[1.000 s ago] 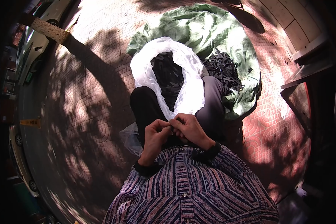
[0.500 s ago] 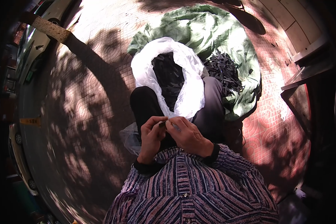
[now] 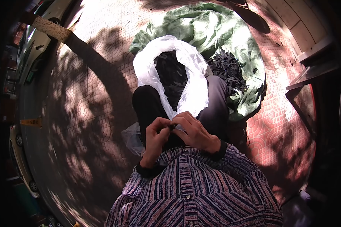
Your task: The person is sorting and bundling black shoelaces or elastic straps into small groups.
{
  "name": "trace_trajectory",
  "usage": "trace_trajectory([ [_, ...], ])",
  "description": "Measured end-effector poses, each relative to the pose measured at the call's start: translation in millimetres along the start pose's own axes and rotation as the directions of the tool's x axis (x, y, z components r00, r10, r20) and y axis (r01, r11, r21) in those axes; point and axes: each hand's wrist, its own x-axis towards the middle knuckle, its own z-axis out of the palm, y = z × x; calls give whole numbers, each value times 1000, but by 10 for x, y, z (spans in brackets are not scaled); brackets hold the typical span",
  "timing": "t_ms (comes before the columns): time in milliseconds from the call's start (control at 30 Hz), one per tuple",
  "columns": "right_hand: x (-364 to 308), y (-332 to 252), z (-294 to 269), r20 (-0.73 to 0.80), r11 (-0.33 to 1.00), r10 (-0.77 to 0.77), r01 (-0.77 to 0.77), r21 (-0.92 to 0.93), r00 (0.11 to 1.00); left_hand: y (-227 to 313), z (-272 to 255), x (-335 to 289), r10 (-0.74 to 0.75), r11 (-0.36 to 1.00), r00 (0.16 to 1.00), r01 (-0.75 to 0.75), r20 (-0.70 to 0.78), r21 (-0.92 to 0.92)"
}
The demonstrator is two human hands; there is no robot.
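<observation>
Pinching a small dark piece (image 3: 172, 128) with the thumb and fingers of the left hand (image 3: 155, 135). Touching that same piece with the fingers of the right hand (image 3: 194, 133), but cannot tell if gripping or only pressing. Holding it low, close to the striped top (image 3: 185, 181), maybe to see it well and use both hands. Sitting, it seems, with a white plastic bag (image 3: 197, 94) between the left knee (image 3: 147, 99) and the right knee (image 3: 217, 92), perhaps propped there to stand steady, with its mouth wide open and dark strips (image 3: 169, 70) inside. Near a loose dark pile (image 3: 228, 70) too, laid on a green sheet (image 3: 212, 24), maybe to stay off the paving (image 3: 85, 109)
</observation>
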Motion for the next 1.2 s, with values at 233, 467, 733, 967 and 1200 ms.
trace_trajectory([
  [233,-1,-66,-145,73,972,231,-233,28,970,89,25,-45,-140,989,990,141,29,-47],
  [467,0,-72,-92,272,725,523,-589,356,808,-20,116,-2,48,976,999,-43,-14,214],
  [733,63,-106,-217,396,408,561,-659,631,727,64,-28,-44,-142,985,986,149,83,-84],
  [967,99,-149,-235,510,492,501,-715,497,700,101,-28,-19,-123,991,987,118,99,58],
  [1200,1,-18,-137,549,-2,628,-705,709,551,-93,33,-8,-5,996,997,-2,74,87],
])
